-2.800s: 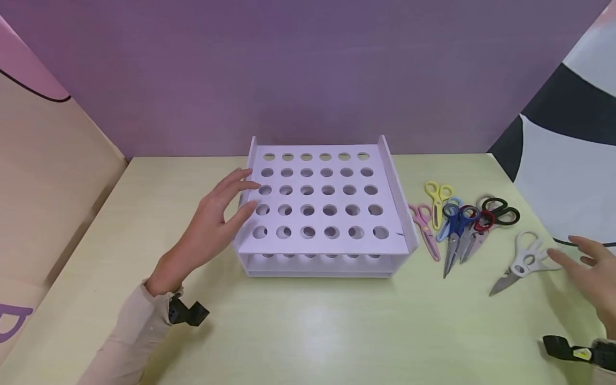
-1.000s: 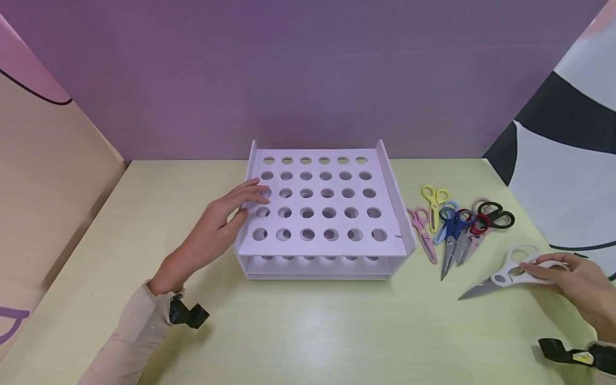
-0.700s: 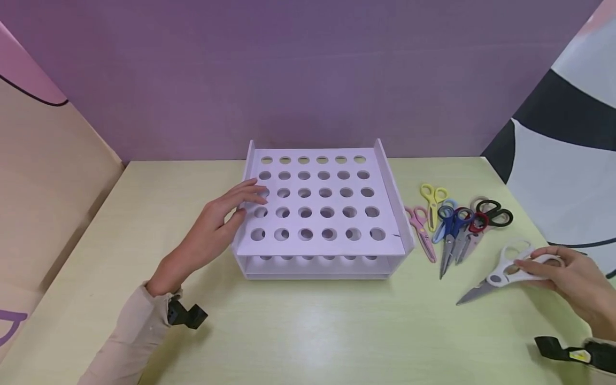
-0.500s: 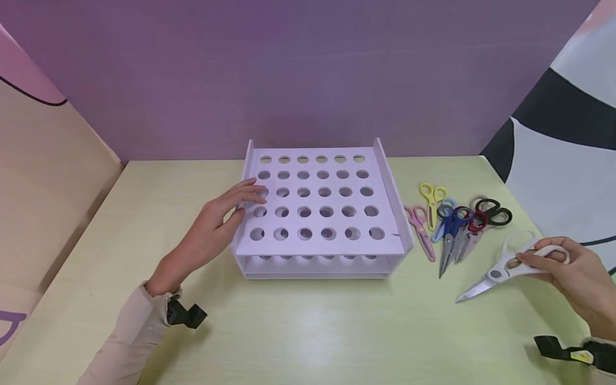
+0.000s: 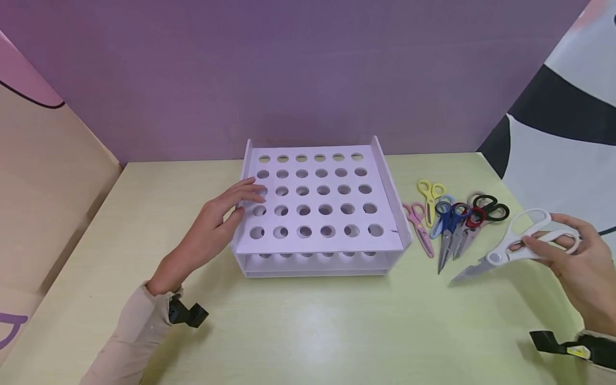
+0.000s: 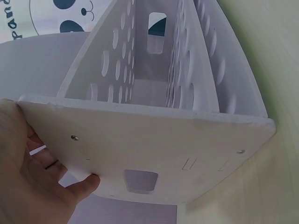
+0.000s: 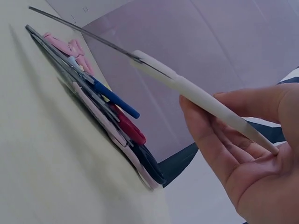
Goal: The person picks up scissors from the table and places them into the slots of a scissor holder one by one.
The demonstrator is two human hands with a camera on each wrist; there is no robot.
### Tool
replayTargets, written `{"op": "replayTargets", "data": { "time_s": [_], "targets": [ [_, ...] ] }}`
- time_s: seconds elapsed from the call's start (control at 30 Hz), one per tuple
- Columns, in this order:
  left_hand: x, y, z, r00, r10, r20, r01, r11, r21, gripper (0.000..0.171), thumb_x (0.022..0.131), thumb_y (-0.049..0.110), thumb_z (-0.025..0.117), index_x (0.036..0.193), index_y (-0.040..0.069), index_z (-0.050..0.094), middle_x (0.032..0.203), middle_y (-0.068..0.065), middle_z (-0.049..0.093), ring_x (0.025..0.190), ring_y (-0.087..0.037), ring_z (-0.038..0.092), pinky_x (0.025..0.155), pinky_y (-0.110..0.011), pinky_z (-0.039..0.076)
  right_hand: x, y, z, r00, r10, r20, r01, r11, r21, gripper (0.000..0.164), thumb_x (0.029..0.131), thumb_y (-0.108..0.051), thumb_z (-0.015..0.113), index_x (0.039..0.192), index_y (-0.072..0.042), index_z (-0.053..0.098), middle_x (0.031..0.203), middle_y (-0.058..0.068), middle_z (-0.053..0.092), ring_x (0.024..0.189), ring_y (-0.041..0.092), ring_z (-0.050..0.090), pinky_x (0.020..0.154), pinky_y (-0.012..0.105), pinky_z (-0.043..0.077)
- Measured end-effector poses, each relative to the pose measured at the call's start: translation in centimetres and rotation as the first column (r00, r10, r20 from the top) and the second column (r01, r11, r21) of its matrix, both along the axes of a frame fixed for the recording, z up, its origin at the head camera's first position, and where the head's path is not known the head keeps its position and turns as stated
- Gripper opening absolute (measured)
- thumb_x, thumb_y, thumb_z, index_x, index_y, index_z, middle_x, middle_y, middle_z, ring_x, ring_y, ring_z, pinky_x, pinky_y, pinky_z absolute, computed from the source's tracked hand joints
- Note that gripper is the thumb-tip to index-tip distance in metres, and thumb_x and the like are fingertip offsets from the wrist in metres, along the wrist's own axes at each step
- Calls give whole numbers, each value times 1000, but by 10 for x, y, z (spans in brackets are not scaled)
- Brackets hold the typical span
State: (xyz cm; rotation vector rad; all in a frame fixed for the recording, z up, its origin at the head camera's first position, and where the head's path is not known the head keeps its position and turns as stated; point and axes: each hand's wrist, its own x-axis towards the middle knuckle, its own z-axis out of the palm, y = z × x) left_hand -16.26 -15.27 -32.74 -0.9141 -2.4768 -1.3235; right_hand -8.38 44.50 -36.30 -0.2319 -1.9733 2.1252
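My right grip (image 5: 584, 267) is closed on the white scissors (image 5: 498, 257) by the handle. The scissors are raised above the counter (image 5: 313, 331), blades together, tips angled down and leftward. My left grip (image 5: 204, 227) holds the white rack (image 5: 313, 244) at its left side, fingers over the upper edge. A scissors pile (image 5: 450, 223) lies between the rack and the white pair.

At eight o'clock in the head view, a long, pale beige sleeve (image 5: 117, 339) ends in a creased cuff, where a black, angular wrist mount (image 5: 189, 314) juts out. At four o'clock, a black wristband (image 5: 603, 348) with a blocky black end (image 5: 547, 342) and small yellow patch (image 5: 579, 352) crosses another pale cuff (image 5: 599, 370).
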Motion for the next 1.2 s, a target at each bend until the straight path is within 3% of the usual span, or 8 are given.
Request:
{"op": "replayTargets", "data": {
  "time_s": [0.13, 0.23, 0.37, 0.67, 0.9, 1.2],
  "targets": [
    [0, -1, -2, 1000, 2, 6, -2, 1000, 7, 42, 95, -10, 43, 119, 12, 69, 140, -2, 58, 145, -15, 34, 120, -41, 27, -1, -4, 1, 989, 20, -144, -30, 997, -69, 53, 90, 17, 58, 135, -8, 46, 99, 2, 75, 77, 14, 74, 61, 25, 59],
    [1, -1, -2, 1000, 3, 11, -3, 1000, 15, 42, 95, -11, 43, 119, 12, 69, 139, -2, 59, 145, -14, 34, 120, -41, 27, -3, -9, 3, 962, 38, -270, -74, 989, -125, 53, 88, 26, 50, 135, 2, 48, 105, 8, 73, 82, 17, 75, 66, 25, 59],
    [1, -2, -1, 1000, 2, 11, -2, 1000, 24, 42, 94, -11, 43, 119, 11, 69, 139, -4, 59, 145, -15, 34, 119, -40, 28, -4, -18, 8, 937, 38, -348, -87, 988, -127, 54, 87, 29, 47, 136, 6, 47, 101, 11, 72, 85, 17, 74, 67, 24, 59],
    [1, 1, 1, 1000, -9, 8, 9, 1000, 19, 40, 95, -11, 42, 118, 9, 68, 138, -3, 60, 146, -16, 33, 120, -39, 27, -1, -37, 23, 904, 23, -428, -73, 992, -102, 51, 84, 32, 44, 128, 7, 52, 96, 14, 76, 80, 17, 75, 66, 23, 59],
    [0, 0, -1, 1000, -10, 8, 10, 1000, 17, 41, 95, -11, 42, 117, 10, 68, 138, -3, 60, 146, -15, 33, 120, -39, 26, 3, -47, 32, 888, 30, -459, -64, 996, -59, 59, 83, 35, 41, 135, 7, 47, 102, 13, 75, 85, 16, 74, 70, 22, 57],
    [1, 0, 1, 1000, -8, 16, 7, 1000, 19, 40, 95, -10, 43, 119, 10, 68, 138, -3, 60, 146, -14, 32, 119, -41, 28, 11, -62, 50, 898, -24, -440, 29, 1000, 5, 65, 80, 37, 44, 136, 4, 49, 105, 9, 74, 86, 11, 74, 71, 16, 56]
  ]
}}
